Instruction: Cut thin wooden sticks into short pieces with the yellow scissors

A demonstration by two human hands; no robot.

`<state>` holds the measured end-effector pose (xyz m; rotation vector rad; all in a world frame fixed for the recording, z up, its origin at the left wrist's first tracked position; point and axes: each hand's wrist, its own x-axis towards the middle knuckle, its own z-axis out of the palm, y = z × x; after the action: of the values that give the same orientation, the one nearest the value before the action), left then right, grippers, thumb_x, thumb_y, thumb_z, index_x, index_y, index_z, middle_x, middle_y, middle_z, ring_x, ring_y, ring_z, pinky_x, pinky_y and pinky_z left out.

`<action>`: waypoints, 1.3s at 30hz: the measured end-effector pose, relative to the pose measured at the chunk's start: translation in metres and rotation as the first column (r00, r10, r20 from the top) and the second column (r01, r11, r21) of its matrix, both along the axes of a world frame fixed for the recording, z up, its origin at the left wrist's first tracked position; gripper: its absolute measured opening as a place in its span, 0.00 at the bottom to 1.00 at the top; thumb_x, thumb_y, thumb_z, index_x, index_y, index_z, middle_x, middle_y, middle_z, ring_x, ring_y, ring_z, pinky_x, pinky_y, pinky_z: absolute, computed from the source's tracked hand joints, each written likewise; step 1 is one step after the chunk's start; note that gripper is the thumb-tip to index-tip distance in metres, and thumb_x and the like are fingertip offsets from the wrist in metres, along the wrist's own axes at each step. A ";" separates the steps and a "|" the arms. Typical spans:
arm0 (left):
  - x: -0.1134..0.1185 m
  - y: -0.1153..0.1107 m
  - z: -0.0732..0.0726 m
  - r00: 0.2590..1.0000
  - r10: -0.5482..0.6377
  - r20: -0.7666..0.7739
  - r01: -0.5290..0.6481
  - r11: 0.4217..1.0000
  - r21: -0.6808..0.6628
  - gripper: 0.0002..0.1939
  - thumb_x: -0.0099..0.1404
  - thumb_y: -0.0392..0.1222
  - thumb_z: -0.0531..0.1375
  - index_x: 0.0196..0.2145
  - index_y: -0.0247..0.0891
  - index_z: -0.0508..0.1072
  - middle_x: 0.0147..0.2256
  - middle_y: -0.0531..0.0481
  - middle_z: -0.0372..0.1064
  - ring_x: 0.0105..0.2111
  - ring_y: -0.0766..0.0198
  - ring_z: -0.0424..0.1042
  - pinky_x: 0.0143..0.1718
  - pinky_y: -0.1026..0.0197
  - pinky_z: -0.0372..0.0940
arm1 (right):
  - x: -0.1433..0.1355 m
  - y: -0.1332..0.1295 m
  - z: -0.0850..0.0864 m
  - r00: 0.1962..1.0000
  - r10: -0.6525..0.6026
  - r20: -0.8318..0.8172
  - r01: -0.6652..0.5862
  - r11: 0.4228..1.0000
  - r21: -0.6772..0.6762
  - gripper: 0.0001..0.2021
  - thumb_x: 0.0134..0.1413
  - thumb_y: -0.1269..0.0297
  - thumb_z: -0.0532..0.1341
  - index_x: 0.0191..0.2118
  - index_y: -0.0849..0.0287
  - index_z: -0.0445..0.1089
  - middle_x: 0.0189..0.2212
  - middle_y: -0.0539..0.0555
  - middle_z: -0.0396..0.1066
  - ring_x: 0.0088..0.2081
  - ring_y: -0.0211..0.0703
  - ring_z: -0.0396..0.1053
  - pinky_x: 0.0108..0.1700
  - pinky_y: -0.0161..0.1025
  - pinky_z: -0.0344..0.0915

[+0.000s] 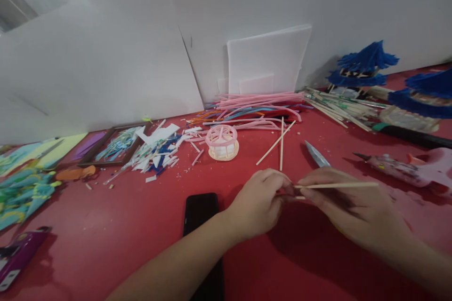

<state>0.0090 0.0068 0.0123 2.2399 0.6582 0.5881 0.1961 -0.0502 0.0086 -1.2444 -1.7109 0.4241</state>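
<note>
My left hand is closed in a pinch over the red table, its fingertips around a short wooden stick whose end pokes out to the right. Facing it, my right hand pinches a longer thin wooden stick, which lies across the fingers and points right. The two sticks' left ends are close together; whether they touch is hidden by my fingers. Just behind my right hand shows a pointed metal blade; its lower end is hidden, so I cannot tell whether it is held. Two loose sticks cross beyond my hands.
A small pink wheel-shaped frame on a round base stands ahead. A black phone lies beneath my left forearm. Rightward are a pink glue gun, a bundle of sticks and blue-roofed models. Paper scraps lie left.
</note>
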 end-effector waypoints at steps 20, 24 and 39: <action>-0.002 0.004 -0.004 0.984 0.134 -0.120 -0.150 0.979 -0.139 0.09 0.61 0.28 0.62 0.36 0.41 0.76 0.36 0.53 0.81 0.35 0.65 0.78 0.41 0.64 0.68 | 0.003 0.001 -0.009 0.977 -0.048 0.206 0.045 0.999 0.021 0.12 0.62 0.53 0.58 0.33 0.49 0.76 0.34 0.52 0.81 0.34 0.48 0.80 0.35 0.43 0.77; -0.002 0.005 -0.002 0.983 0.128 -0.135 -0.151 0.971 -0.183 0.07 0.60 0.28 0.64 0.33 0.40 0.74 0.36 0.53 0.82 0.37 0.64 0.79 0.40 0.65 0.68 | -0.001 0.002 -0.008 0.978 -0.012 0.210 0.005 0.999 0.034 0.13 0.63 0.55 0.56 0.32 0.49 0.76 0.33 0.51 0.81 0.33 0.46 0.80 0.34 0.41 0.77; -0.004 0.005 -0.003 0.989 0.139 -0.040 -0.145 0.956 -0.254 0.23 0.58 0.33 0.67 0.50 0.42 0.67 0.37 0.51 0.78 0.37 0.61 0.80 0.41 0.61 0.71 | -0.007 0.008 -0.008 0.977 0.143 0.156 -0.137 0.989 -0.047 0.09 0.59 0.65 0.58 0.34 0.50 0.76 0.30 0.49 0.80 0.30 0.41 0.78 0.35 0.38 0.75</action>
<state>0.0047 0.0121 0.0088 1.9716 0.8619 0.5167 0.1890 -0.0419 0.0006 -1.2145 -1.9423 0.4512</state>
